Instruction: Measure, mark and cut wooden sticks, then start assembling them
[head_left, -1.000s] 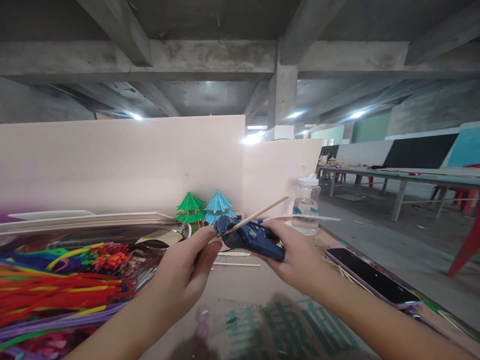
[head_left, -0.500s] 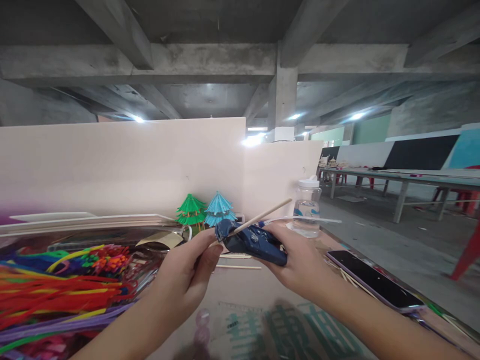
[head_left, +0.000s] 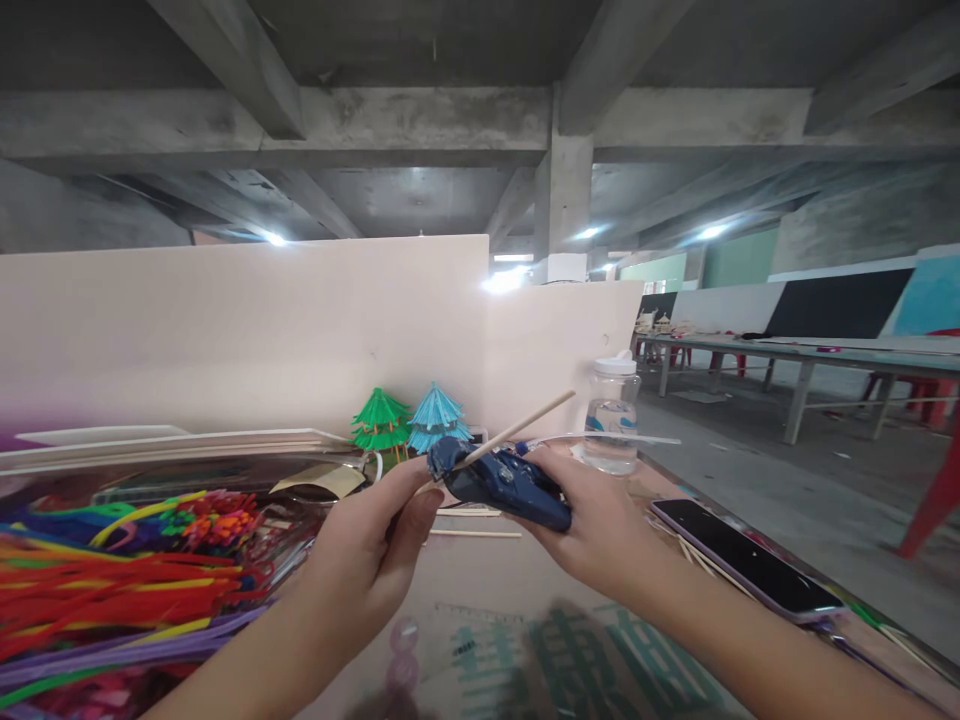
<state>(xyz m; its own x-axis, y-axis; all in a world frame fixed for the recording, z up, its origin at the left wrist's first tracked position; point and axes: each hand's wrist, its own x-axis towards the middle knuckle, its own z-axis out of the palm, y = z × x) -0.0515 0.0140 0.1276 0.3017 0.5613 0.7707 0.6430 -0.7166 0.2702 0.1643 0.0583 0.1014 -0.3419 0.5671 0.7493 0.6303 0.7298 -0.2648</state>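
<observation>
My right hand [head_left: 589, 500] is closed around a dark blue hand cutter [head_left: 510, 485] with a rounded head and a screw on its side. A thin, pale wooden stick [head_left: 525, 425] slants up to the right across the cutter's head. Its lower end runs toward the fingertips of my left hand [head_left: 379, 530], which are pinched together beside the head; where stick and fingers meet is partly hidden. A thin white strip [head_left: 622, 438] stretches rightward behind my right hand. Under the cutter, another wooden stick [head_left: 476, 534] lies on the table.
Colourful pipe cleaners [head_left: 127, 590] are piled on the left. Small green [head_left: 380, 425] and blue [head_left: 437, 415] tree models stand ahead, before a pale board [head_left: 240, 340]. A water bottle [head_left: 613, 415] and a phone [head_left: 746, 555] are on the right.
Almost nothing differs. The whole view has shifted very slightly, and both hands keep the same grip on the cutter and the stick.
</observation>
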